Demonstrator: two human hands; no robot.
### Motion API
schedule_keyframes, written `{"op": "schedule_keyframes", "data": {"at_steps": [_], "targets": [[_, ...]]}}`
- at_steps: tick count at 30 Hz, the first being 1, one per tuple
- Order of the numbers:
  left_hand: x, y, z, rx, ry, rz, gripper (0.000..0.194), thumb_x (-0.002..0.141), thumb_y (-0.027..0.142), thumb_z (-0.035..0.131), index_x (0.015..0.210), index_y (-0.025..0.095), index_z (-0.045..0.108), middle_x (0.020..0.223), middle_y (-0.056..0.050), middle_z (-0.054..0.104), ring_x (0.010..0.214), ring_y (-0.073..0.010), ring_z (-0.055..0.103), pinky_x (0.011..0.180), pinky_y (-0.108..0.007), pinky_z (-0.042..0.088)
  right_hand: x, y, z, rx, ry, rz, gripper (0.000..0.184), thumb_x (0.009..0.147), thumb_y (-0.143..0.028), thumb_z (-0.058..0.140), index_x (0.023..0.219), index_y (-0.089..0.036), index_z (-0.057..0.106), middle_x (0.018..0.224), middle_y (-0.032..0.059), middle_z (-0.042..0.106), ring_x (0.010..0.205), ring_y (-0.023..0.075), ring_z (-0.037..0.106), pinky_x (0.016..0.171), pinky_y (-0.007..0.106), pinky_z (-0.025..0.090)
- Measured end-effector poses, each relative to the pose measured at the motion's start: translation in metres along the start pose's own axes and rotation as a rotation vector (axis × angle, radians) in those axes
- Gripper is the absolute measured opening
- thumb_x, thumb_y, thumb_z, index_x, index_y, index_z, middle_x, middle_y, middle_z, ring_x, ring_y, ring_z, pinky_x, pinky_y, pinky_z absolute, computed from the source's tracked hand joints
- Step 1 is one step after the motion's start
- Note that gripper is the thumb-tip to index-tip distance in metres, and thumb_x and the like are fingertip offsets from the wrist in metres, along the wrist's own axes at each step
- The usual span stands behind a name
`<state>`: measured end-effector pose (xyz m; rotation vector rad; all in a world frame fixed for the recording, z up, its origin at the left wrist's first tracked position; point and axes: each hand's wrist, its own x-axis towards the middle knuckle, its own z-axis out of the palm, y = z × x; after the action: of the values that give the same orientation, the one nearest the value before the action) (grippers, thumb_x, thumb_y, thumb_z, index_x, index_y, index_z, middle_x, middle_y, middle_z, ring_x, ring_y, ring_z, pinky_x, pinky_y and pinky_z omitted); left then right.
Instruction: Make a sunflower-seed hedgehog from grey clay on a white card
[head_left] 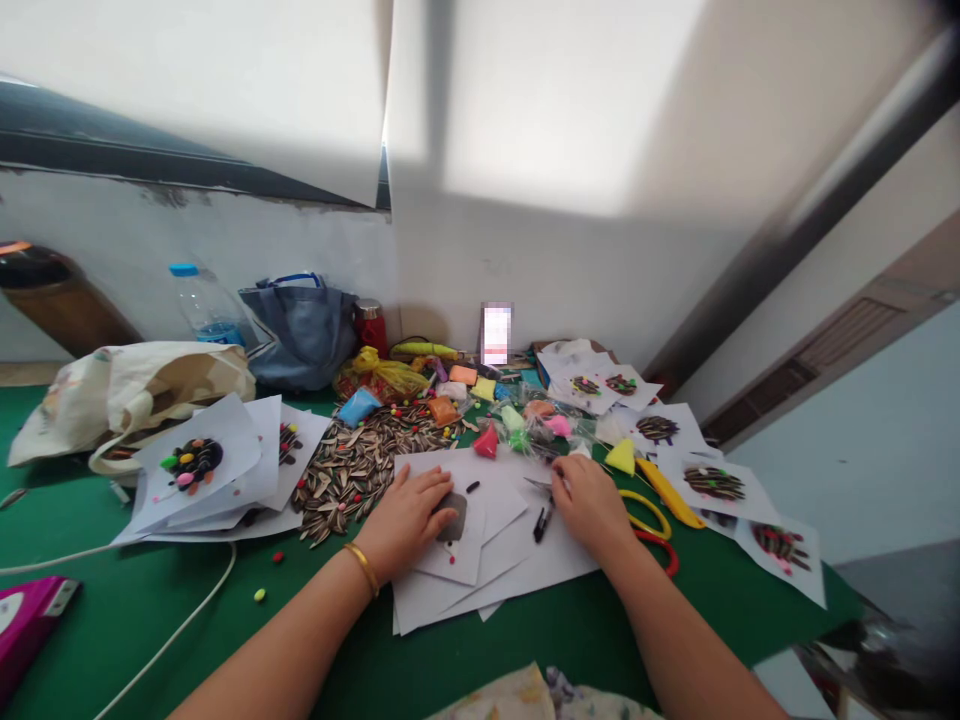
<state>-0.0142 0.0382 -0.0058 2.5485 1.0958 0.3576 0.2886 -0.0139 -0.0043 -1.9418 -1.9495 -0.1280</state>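
Observation:
My left hand (pixel 409 520) lies flat on a small white paper square (pixel 457 545), fingers over a dark grey patch (pixel 454 515) on it. My right hand (pixel 589 505) rests on the white sheets (pixel 510 575) to the right, its fingers pinched on a thin metal tool (pixel 538 485). A black pen-like piece (pixel 541 523) lies just left of that hand. A heap of striped sunflower seeds (pixel 352 465) spreads to the left of my left hand.
Coloured clay packets (pixel 517 415) lie behind the papers. Finished seed pictures on paper (pixel 712 483) line the right side, and more (pixel 199 460) lie at the left. Scissors with yellow and red handles (pixel 649 520), a cloth bag (pixel 135 395), a water bottle (pixel 202 305) and a white cable (pixel 180 630) are on the green table.

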Motion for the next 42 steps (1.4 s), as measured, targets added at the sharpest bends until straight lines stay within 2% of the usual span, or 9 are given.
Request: {"op": "schedule_keyframes", "data": {"at_steps": [3,7,11,16,23,29,32,36,42], "targets": [[0.000,0.001,0.001,-0.001,0.009,-0.001,0.042,0.095,0.039,0.047,0.132,0.023,0.057,0.142,-0.010,0.054,0.136,-0.0273,0.044,0.118,-0.057,0.015,-0.012,0.024,-0.001,-0.076,-0.066,0.128,0.018,0.093,-0.023,0.044,0.096,-0.017,0.060,0.095,0.0085,0.063,0.091,0.0217,0.057,0.080,0.031,0.040],[0.000,-0.001,0.003,0.001,0.022,0.004,0.042,0.095,0.040,0.048,0.132,0.023,0.057,0.141,-0.010,0.054,0.136,-0.0270,0.044,0.118,-0.056,0.013,-0.016,0.033,-0.007,-0.093,-0.144,0.156,0.018,0.095,-0.024,0.043,0.097,-0.018,0.060,0.096,0.0075,0.062,0.089,0.0197,0.060,0.074,0.028,0.040],[0.000,-0.002,0.004,0.000,0.015,0.004,0.043,0.095,0.040,0.047,0.133,0.023,0.056,0.142,-0.010,0.053,0.136,-0.0272,0.043,0.118,-0.057,0.014,0.002,0.028,-0.020,-0.194,-0.309,0.173,0.023,0.095,-0.036,0.047,0.093,-0.021,0.065,0.097,0.0074,0.065,0.081,0.0188,0.063,0.064,0.027,0.039],[0.000,0.000,0.001,0.004,-0.015,-0.010,0.043,0.095,0.039,0.047,0.134,0.022,0.055,0.144,-0.010,0.052,0.137,-0.0273,0.042,0.118,-0.057,0.014,0.032,0.018,-0.023,-0.358,-0.474,0.168,0.016,0.087,-0.021,0.054,0.092,-0.016,0.069,0.096,0.0140,0.069,0.084,0.0241,0.067,0.069,0.031,0.042],[0.000,0.001,0.000,0.009,-0.026,-0.013,0.044,0.095,0.039,0.047,0.135,0.021,0.054,0.144,-0.010,0.051,0.137,-0.0273,0.041,0.118,-0.058,0.013,0.056,0.017,-0.020,-0.418,-0.452,0.198,0.023,0.083,-0.009,0.052,0.101,-0.012,0.066,0.101,0.0176,0.070,0.094,0.0257,0.068,0.074,0.031,0.044],[-0.001,0.003,0.000,0.005,-0.024,-0.023,0.043,0.095,0.039,0.047,0.134,0.022,0.055,0.144,-0.009,0.051,0.137,-0.0263,0.041,0.118,-0.057,0.012,0.047,0.021,-0.060,-0.425,-0.420,0.245,0.017,0.090,-0.022,0.047,0.095,-0.018,0.062,0.089,0.0110,0.071,0.081,0.0241,0.067,0.063,0.028,0.039],[-0.001,0.004,0.000,-0.001,-0.017,-0.024,0.042,0.095,0.038,0.049,0.133,0.023,0.055,0.144,-0.009,0.052,0.136,-0.0269,0.042,0.118,-0.058,0.013,0.034,0.003,-0.067,-0.110,-0.227,0.184,0.019,0.093,-0.033,0.045,0.089,-0.023,0.061,0.081,0.0037,0.069,0.072,0.0188,0.062,0.059,0.026,0.036],[-0.001,0.004,-0.001,0.001,-0.010,-0.026,0.042,0.094,0.038,0.049,0.132,0.023,0.057,0.143,-0.009,0.053,0.135,-0.0270,0.043,0.118,-0.058,0.014,0.021,-0.032,-0.039,0.384,-0.197,-0.036,0.014,0.088,-0.024,0.048,0.088,-0.023,0.062,0.078,-0.0006,0.065,0.072,0.0150,0.059,0.063,0.023,0.040],[-0.002,0.003,0.001,0.005,0.009,-0.008,0.041,0.094,0.037,0.051,0.132,0.023,0.057,0.142,-0.009,0.053,0.134,-0.0270,0.044,0.117,-0.058,0.015,0.016,-0.061,0.000,0.215,-0.062,-0.222,0.021,0.076,-0.007,0.051,0.084,-0.020,0.066,0.081,0.0036,0.066,0.078,0.0180,0.058,0.072,0.028,0.039]]}}
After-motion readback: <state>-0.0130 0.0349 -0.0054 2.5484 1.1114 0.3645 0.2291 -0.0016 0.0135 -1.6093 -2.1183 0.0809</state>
